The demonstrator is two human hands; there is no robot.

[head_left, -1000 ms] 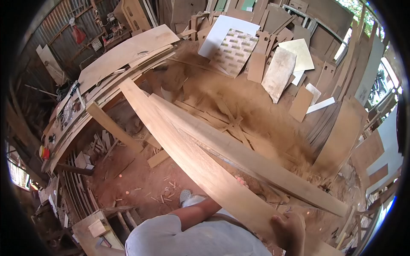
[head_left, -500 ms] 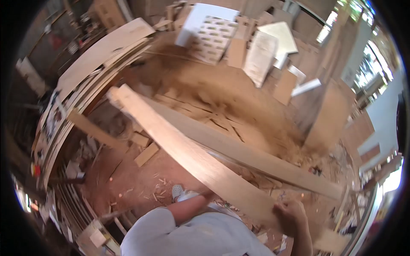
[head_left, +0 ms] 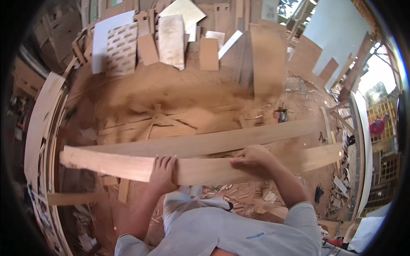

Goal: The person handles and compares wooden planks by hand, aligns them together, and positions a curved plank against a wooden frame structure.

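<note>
A long pale wooden board [head_left: 205,170] lies crosswise in front of my body. My left hand [head_left: 164,173] grips it left of its middle, with the fingers over the upper edge. Further right, my right hand [head_left: 254,161] is closed on the same board, its fingers partly hidden. Just beyond it, a second long plank [head_left: 179,144] runs nearly parallel, its lower edge partly covered by the held board.
Brown sawdust [head_left: 171,91] spreads behind the planks. Panels, among them a patterned one [head_left: 121,49], lean at the back. Stacked sheets [head_left: 40,132] stand at the left. Wood scraps [head_left: 269,196] litter the floor near a foot [head_left: 195,190].
The view has turned right, so the board now lies nearly level across it. My left hand, mostly hidden behind the board before, now shows on its upper edge.
</note>
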